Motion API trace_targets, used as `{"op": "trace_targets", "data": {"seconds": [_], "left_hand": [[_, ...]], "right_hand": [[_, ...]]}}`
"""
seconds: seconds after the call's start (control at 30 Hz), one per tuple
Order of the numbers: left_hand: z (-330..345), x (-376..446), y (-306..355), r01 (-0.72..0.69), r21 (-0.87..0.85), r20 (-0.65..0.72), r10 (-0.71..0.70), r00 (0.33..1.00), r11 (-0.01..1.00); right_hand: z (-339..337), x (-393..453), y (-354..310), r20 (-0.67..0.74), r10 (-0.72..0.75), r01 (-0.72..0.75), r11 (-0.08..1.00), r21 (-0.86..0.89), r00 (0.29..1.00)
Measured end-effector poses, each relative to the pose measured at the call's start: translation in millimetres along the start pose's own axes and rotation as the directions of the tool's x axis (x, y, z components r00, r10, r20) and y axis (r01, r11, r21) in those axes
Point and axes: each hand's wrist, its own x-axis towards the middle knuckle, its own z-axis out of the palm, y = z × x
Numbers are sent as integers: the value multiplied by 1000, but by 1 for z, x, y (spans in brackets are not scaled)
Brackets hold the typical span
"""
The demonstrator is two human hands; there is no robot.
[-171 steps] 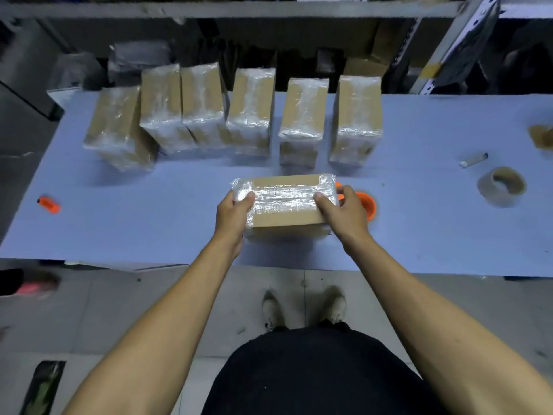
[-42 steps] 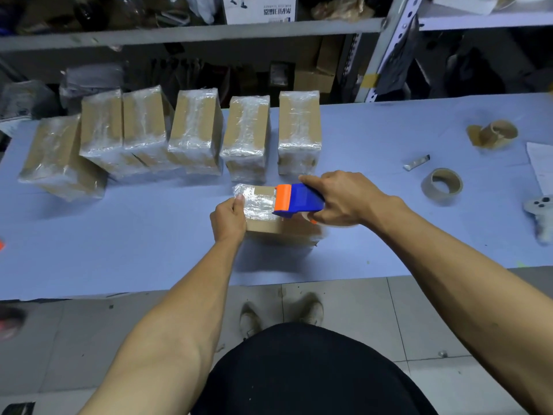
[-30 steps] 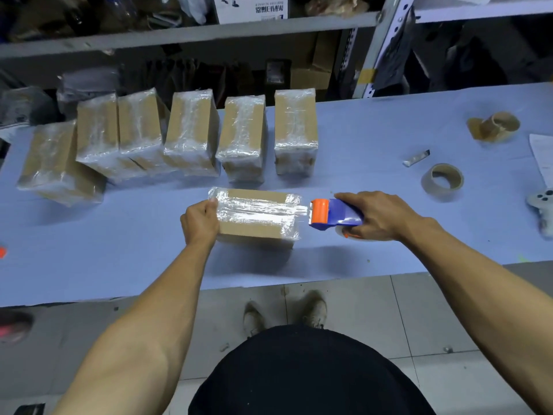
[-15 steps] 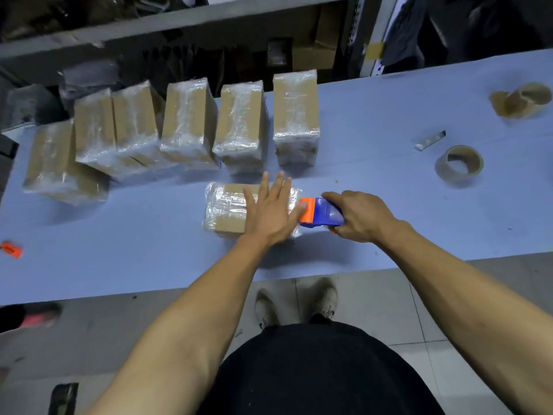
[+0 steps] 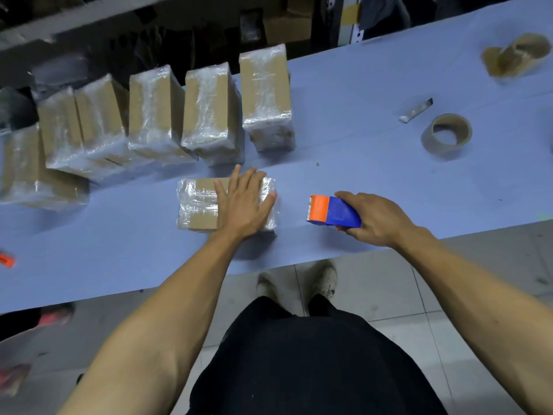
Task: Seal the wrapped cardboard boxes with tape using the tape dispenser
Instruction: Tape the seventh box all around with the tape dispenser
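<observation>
Left hand: fingers straight and spread, palm pressed flat on top of the wrapped box at the middle of the frame.
Right hand: fingers curled round the tape dispenser, right of centre.
Wrapped box: lies flat on the blue tabletop, cardboard under shiny clear film; its right half is hidden under the left hand.
Tape dispenser: blue body with an orange front end pointing left, just right of the wrapped box and apart from it; whether it touches the tabletop, cannot tell.
Row of boxes: 6 more wrapped boxes stand along the far edge, upper left of the frame, close together.
Tape roll: brown, lying flat at the right, well apart from the hands.
Metal piece: small and silvery, just above and left of the tape roll.
Orange object: small, at the left edge.
</observation>
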Motion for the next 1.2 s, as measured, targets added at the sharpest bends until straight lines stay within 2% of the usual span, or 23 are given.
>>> {"op": "trace_targets", "data": {"seconds": [0.17, 0.3, 0.5, 0.67, 0.87, 0.97, 1.03, 1.1, 1.13, 1.2], "left_hand": [[-2, 0, 6, 22, -16, -35, -23, 999, 1000], [-2, 4, 9, 31, -18, -56, -32, 998, 999], [2, 9, 8, 22, 14, -48, -21, 999, 1000], [-4, 10, 1, -18, 142, -26, 22, 999, 990], [-19, 22, -12, -20, 304, 37, 9, 999, 952], [-29, 24, -30, 76, 120, 152, -93, 984, 990], [-41, 27, -48, 87, -142, 326, -36, 945, 986], [-55, 28, -63, 122, -379, 477, 81, 875, 917], [-59, 29, -69, 139, -432, 504, 110, 857, 891], [-61, 27, -74, 154, -464, 461, 89, 883, 872]], "right_hand": [[-3, 25, -37, 1, 16, -16, 970, -243, 1000], [-1, 44, -82, 48, 48, -31, 956, -292, 998], [-13, 66, -134, 24, 69, -52, 896, -441, 997], [-10, 73, -160, 5, 124, -105, 861, -498, 992], [5, 70, -161, -80, 114, -138, 881, -452, 990], [11, 60, -147, -121, 157, -192, 908, -373, 980], [13, 51, -131, -165, 208, -246, 933, -261, 964], [12, 43, -117, -210, 253, -290, 942, -169, 944], [10, 40, -112, -224, 273, -306, 943, -130, 936], [6, 37, -108, -246, 295, -318, 946, -57, 923]]}}
